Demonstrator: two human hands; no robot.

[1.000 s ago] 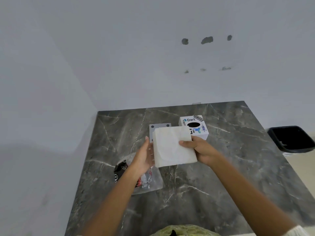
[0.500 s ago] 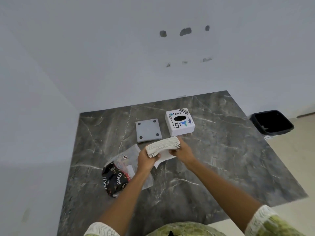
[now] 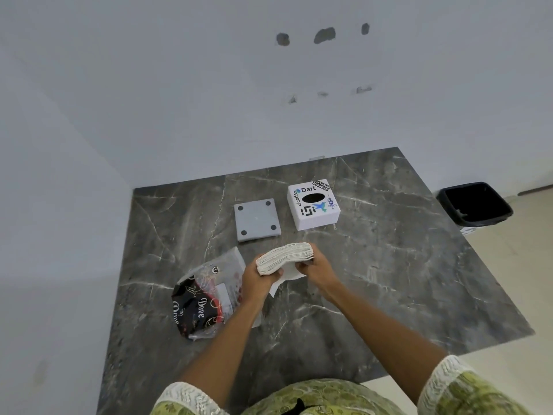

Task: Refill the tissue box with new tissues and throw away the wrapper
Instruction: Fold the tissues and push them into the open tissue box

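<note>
I hold a thick stack of white tissues [image 3: 285, 255] above the middle of the table, its folded edges facing me. My left hand [image 3: 257, 281] grips its left end. My right hand [image 3: 317, 268] grips its right end and pinches a loose sheet [image 3: 285, 277] hanging from the underside. The white tissue box [image 3: 314, 206], covered in stickers and with a dark oval slot on top, stands behind my hands. Its grey square base plate [image 3: 257, 219] lies flat to the box's left. The empty black, red and clear wrapper [image 3: 203, 301] lies crumpled left of my left arm.
The dark marble table [image 3: 389, 280] sits in a corner, with white walls behind and to the left. A black waste bin [image 3: 474, 203] stands on the pale floor past the table's right edge.
The tissue stack has been lowered and tipped from face-on to edge-on. A single sheet now hangs under it. The view has shifted so the wrapper and bin show more fully.
</note>
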